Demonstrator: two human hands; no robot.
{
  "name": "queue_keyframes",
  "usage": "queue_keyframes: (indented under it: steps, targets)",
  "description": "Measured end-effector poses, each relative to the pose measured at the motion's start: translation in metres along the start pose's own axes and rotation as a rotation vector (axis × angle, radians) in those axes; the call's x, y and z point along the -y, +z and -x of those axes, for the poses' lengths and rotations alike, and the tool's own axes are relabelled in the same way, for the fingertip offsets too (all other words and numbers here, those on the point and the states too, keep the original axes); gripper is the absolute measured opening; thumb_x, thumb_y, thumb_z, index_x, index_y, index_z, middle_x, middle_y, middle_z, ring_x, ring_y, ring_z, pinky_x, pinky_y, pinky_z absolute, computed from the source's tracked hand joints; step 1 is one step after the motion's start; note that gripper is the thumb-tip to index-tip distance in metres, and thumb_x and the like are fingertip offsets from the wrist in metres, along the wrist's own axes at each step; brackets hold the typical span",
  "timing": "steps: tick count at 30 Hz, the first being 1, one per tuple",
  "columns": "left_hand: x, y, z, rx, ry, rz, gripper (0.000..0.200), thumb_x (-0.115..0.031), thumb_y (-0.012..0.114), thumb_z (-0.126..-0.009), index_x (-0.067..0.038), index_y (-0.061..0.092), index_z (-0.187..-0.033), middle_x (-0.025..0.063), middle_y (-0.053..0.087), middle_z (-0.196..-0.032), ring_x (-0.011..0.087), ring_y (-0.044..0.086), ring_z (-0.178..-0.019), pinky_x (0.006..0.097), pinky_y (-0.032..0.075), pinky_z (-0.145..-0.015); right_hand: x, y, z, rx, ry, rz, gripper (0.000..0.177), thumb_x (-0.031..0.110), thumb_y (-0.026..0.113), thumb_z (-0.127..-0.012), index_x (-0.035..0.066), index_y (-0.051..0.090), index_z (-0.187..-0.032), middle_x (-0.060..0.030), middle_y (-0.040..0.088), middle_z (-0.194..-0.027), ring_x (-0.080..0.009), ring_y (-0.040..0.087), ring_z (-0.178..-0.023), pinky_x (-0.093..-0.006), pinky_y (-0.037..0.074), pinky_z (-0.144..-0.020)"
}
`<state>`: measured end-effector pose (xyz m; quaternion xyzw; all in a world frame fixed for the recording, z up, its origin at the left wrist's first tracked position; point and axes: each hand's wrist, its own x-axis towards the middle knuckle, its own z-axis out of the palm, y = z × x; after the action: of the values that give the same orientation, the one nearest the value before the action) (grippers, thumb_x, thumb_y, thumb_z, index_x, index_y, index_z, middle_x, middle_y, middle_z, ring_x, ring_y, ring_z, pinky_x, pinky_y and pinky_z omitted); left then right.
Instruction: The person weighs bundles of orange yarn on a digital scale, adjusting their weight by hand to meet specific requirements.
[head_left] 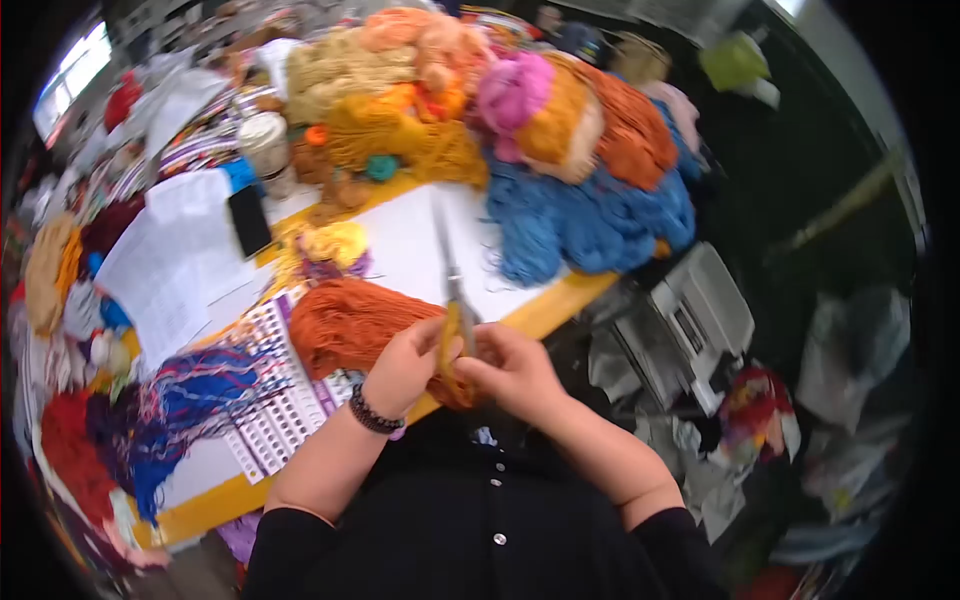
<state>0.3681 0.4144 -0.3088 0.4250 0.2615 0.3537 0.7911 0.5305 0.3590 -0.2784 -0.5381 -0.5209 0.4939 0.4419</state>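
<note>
Orange yarn [350, 325] lies at the near edge of the tabletop [560, 295], its end caught between both hands! Left hand [405, 365] and right hand [515, 372] are closed together on the strands and on yellow-handled scissors [455, 300], blades pointing to 12 o'clock. Printed sheets [165, 265] at 9 o'clock are too blurred to read. Blue yarn [590, 215] heaps at 1 o'clock, with dark, cluttered floor [800, 200] at 3 o'clock.

The orange yarn [350, 325] is lying bunched at the near edge of the table [560, 300], one end drawn up against the scissors [452, 290], which are pointing away, yellow handles nearest.
</note>
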Motion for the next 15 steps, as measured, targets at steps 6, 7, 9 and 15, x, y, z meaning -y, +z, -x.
queue_keyframes:
  steps: [6, 7, 9, 15]
  targets:
    - [0.02, 0.021, 0.015, 0.103, -0.152, 0.295, 0.04, -0.008, 0.058, -0.09, 0.001, 0.046, -0.127, 0.0103, 0.057, -0.115, 0.0193, 0.059, -0.103, 0.0302, 0.049, -0.087, -0.003, -0.011, 0.035, -0.042, -0.201, 0.296, 0.034, 0.017, 0.075, -0.075, 0.006, 0.063, -0.105, -0.0084, 0.059, -0.077, -0.0207, 0.06, -0.068, -0.0307, 0.049, -0.063]
    - [0.018, 0.027, 0.016, 0.093, -0.187, 0.36, 0.041, -0.009, 0.059, -0.089, 0.001, 0.046, -0.126, 0.0105, 0.057, -0.116, 0.0202, 0.059, -0.104, 0.0307, 0.049, -0.088, -0.005, -0.014, 0.037, -0.055, -0.319, 0.361, 0.036, 0.018, 0.075, -0.075, 0.006, 0.062, -0.106, -0.0086, 0.059, -0.078, -0.0226, 0.06, -0.069, -0.0321, 0.049, -0.063]
    - [0.013, 0.032, 0.019, 0.04, -0.089, 0.285, 0.036, -0.007, 0.06, -0.087, -0.001, 0.049, -0.12, 0.0113, 0.057, -0.115, 0.0219, 0.059, -0.103, 0.034, 0.048, -0.089, -0.006, -0.022, 0.049, -0.092, -0.482, 0.582, 0.038, 0.024, 0.074, -0.075, 0.007, 0.061, -0.107, -0.0077, 0.06, -0.086, -0.0257, 0.061, -0.081, -0.038, 0.049, -0.074]
    - [-0.031, 0.011, 0.038, -0.053, -0.011, -0.264, 0.021, -0.002, 0.062, -0.08, -0.002, 0.052, -0.099, -0.0017, 0.049, -0.069, 0.0076, 0.049, -0.061, 0.0232, 0.042, -0.058, 0.005, -0.074, 0.085, 0.029, -1.028, 1.231, 0.037, 0.036, 0.062, -0.084, 0.003, 0.064, -0.102, -0.0083, 0.062, -0.107, -0.025, 0.055, -0.115, -0.044, 0.035, -0.105]
